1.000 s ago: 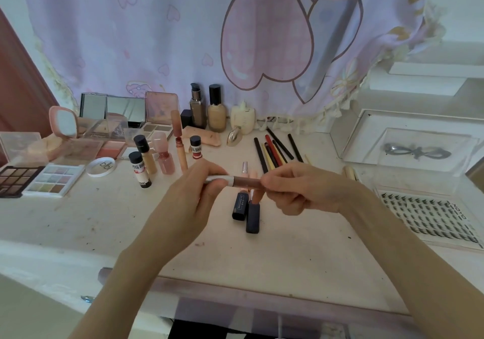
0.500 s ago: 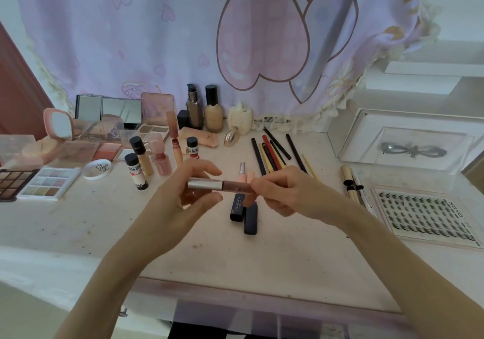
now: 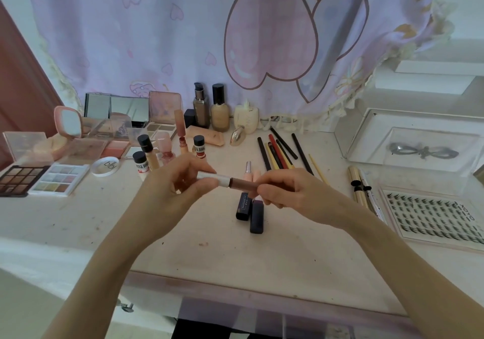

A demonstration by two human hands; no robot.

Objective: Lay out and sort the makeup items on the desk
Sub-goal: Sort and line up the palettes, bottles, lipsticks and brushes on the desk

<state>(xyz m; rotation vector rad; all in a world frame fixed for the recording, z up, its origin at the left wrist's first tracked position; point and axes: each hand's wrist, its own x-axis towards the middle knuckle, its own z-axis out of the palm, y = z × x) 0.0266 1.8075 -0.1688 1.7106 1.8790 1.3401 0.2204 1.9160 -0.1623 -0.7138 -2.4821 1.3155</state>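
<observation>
I hold a slim lip gloss tube (image 3: pixel 237 182) with a silver cap and brownish body level above the desk (image 3: pixel 262 257). My left hand (image 3: pixel 172 189) pinches the silver cap end; my right hand (image 3: pixel 290 190) grips the brown end. Below the tube lie two dark lipsticks (image 3: pixel 250 210) and a pink one with a silver cap (image 3: pixel 248 169), partly hidden by my right hand. A row of pencils (image 3: pixel 280 152) lies behind them. Small bottles (image 3: pixel 146 155) stand at the left centre.
Eyeshadow palettes (image 3: pixel 39 180), open compacts and a round white lid (image 3: pixel 105 166) crowd the left. Foundation bottles (image 3: pixel 210 108) stand against the curtain. Mascara tubes (image 3: pixel 362 189), a lash tray (image 3: pixel 432 217) and a clear box (image 3: pixel 408 145) fill the right.
Both hands with the tube shifted slightly left, then settled back near the centre; the grip on both ends is unchanged.
</observation>
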